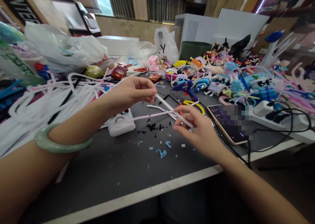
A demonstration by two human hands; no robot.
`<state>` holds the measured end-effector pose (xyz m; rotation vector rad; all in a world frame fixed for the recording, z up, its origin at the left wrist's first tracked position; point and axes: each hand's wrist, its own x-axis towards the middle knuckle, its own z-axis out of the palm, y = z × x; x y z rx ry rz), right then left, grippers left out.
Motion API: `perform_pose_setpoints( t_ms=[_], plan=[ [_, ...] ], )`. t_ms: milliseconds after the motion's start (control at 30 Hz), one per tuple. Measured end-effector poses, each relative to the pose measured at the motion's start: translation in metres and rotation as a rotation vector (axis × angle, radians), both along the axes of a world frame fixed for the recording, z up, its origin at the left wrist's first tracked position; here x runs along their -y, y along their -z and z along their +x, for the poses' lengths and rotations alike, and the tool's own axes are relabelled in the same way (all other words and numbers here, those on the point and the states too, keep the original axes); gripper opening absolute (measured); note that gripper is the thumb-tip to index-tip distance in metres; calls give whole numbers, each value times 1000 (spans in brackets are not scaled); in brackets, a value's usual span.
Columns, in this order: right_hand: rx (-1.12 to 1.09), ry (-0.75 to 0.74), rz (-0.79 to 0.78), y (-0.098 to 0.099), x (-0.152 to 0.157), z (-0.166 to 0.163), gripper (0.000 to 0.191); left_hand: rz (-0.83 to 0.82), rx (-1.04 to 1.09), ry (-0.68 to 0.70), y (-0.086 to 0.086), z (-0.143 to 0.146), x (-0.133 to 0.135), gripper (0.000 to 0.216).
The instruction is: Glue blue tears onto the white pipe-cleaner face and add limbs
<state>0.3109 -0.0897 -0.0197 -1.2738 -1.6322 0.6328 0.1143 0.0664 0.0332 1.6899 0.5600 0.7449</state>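
Observation:
A white pipe cleaner stretches at a slant between my two hands, above the dark table. My left hand, with a pale green bangle on its wrist, pinches the upper end. The lower part lies in the fingers of my right hand, closed around it. Behind the white one runs a pale pink pipe cleaner, which reaches toward a small white fuzzy figure with a dark curved line on it. That figure stands below my left hand, partly hidden by it.
A blue glue gun lies beyond my hands. A phone and a power strip with cables are at the right. Many white pipe cleaners spread at left; fuzzy dolls crowd the back right. Black and blue scraps dot the table.

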Motion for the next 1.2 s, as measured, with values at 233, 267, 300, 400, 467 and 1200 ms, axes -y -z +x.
perform_pose_setpoints(
  t_ms=[233, 267, 300, 400, 467, 1200],
  plan=[
    [304, 91, -128, -2, 2, 6, 48, -7, 28, -44, 0, -1, -2, 17],
    [362, 123, -136, -2, 3, 5, 50, -5, 29, -49, 0, 0, -2, 17],
    [417, 145, -138, -2, 3, 5, 49, -2, 25, -54, 0, 0, -1, 16],
    [562, 151, -167, -4, 6, 2, 42, 8, -7, -77, 0, 2, -1, 17],
    [623, 135, -195, -9, 7, 3, 35, 8, -18, -84, 1, 2, 0, 18],
    [633, -30, -854, -47, 28, 195, 26, 36, -128, -39, 2, 1, 0, 23]
  ],
)
